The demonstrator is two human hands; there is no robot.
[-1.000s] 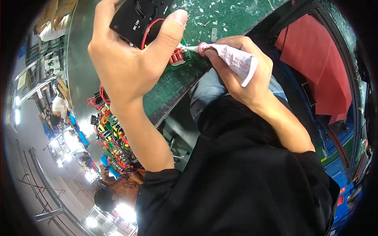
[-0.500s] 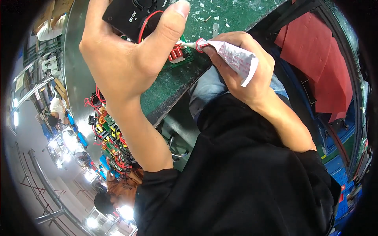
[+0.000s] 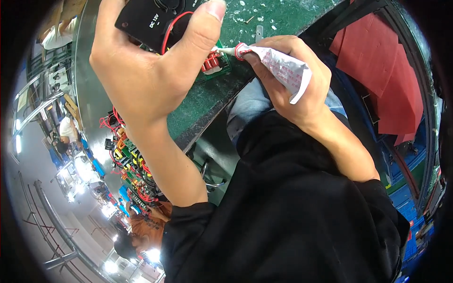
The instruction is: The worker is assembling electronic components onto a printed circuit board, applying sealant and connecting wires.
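Note:
My left hand (image 3: 141, 78) grips a black end panel (image 3: 141, 21) with a fan-like round part and a red wire; its fingertips are mostly hidden behind the panel. Beside it, at the thumb side, a green circuit board (image 3: 222, 72) carries a red-wound coil (image 3: 211, 63). In my right hand (image 3: 302, 78) is a crumpled white squeeze tube (image 3: 283, 67) with reddish print, pinched between thumb and fingers. Its white nozzle (image 3: 227, 50) points left and its tip meets the parts just above the coil. Some white paste shows around there.
The green worktop (image 3: 200, 106) is speckled white, with a small metal strip (image 3: 259, 33) on it. Several wired circuit boards (image 3: 130, 160) crowd the left side. Red sheets (image 3: 370, 56) stand at the right over blue bins (image 3: 403, 203). A co-worker in orange-brown (image 3: 147, 228) sits lower left.
My left hand and the black panel have shifted slightly left. The tube and its nozzle stay nearly in place, moving up a touch.

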